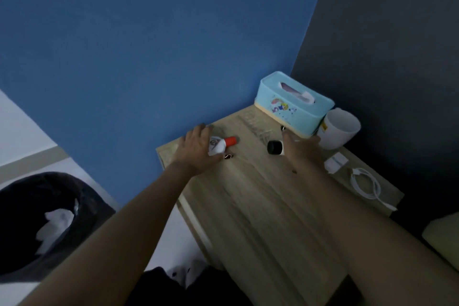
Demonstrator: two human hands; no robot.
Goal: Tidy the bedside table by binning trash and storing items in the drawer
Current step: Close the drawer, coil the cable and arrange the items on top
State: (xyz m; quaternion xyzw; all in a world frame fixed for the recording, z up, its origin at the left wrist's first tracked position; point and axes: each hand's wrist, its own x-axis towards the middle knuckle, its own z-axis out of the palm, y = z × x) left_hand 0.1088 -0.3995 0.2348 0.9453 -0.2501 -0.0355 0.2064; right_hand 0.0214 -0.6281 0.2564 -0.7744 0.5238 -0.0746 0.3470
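Bin: a black-lined bin (pixel 47 221) is standing on the floor to the left of the worktop, with white crumpled paper (pixel 53 228) lying inside it.
Worktop: a light wood bedside worktop (pixel 250 208) is sitting in the corner between a blue wall and a dark wall.
Cable: a coiled white charging cable (pixel 367 186) is lying near the right edge, with a small white plug block (pixel 335 163) just beyond it.
Left hand: the left hand (pixel 196 149) is resting over the white body of a small bottle with a red cap (pixel 222 145), which is lying on its side near the worktop's left rear edge; the fingers are lying spread and fairly straight across it, and whether the grip is actually closing cannot be told.
Clip: a small dark object (pixel 229 156), too blurred to identify, is lying just beside that hand's thumb.
Right hand: the right hand (pixel 299 150) is reaching at a small white container with a black cap (pixel 275 147), lying mid-worktop; the thumb is pointing up beside it and the state of the grip cannot be told.
Rear corner: a pale blue tissue box (pixel 293 104) is standing against the walls, with a white cup (pixel 339 129) touching its right end.
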